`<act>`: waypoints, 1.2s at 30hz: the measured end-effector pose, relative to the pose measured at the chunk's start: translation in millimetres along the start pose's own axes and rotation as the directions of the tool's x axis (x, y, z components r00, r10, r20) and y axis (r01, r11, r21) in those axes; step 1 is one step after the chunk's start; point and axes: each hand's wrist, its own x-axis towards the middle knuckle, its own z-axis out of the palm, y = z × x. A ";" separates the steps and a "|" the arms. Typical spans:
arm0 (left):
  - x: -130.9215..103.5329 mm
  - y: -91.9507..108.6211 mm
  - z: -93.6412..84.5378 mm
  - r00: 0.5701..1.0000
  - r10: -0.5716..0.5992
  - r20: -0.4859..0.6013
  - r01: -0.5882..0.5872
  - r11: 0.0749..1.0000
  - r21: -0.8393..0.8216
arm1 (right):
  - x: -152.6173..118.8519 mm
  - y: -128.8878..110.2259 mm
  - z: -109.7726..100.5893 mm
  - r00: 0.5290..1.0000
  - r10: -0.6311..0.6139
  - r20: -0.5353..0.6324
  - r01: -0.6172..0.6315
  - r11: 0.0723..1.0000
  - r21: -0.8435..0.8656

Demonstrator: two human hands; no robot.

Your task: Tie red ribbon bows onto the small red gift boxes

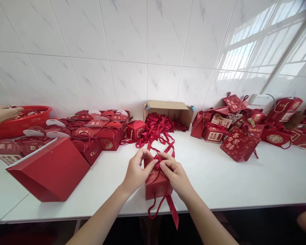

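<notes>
A small red gift box [155,189] stands near the table's front edge, with a twisted red cord hanging from its front. Dark red ribbon [172,211] runs over the box, and one end dangles past the table edge. My left hand [139,168] pinches the ribbon at the top of the box between thumb and fingers. From the right, my right hand [175,173] pinches the same ribbon, its thumb almost touching my left thumb. The ribbon's knot or loop is partly hidden by my fingers.
Behind the hands, a cardboard box [186,117] lies with red ribbons [158,126] spilling out. Rows of red boxes [109,136] and a large red box [53,170] stand left. Assorted gift boxes [241,144] are at right. Another person's hand is over a red basin [38,124].
</notes>
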 end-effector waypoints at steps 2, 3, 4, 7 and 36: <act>-3.2 3.1 -4.6 0.995 0.053 0.088 -0.059 0.996 0.063 | -1.0 2.1 0.6 0.999 -0.002 -0.032 0.002 1.000 -0.005; -4.5 4.6 -7.1 0.988 0.066 0.139 -0.078 0.993 0.084 | -1.4 2.6 0.6 0.999 -0.006 -0.039 0.005 1.000 -0.012; -5.2 5.7 -9.2 0.982 0.067 0.175 -0.085 0.992 0.097 | -1.7 2.6 0.3 0.999 -0.007 -0.041 0.007 1.000 -0.020; -4.0 5.8 -12.8 0.984 0.017 0.179 -0.037 0.993 0.109 | -3.4 -0.8 -2.8 0.999 0.004 -0.038 -0.006 0.999 -0.049; 19.3 28.2 -31.4 0.865 0.005 0.501 -0.150 0.957 0.250 | 26.1 -11.3 -52.9 0.751 -0.481 0.452 0.636 0.709 -0.303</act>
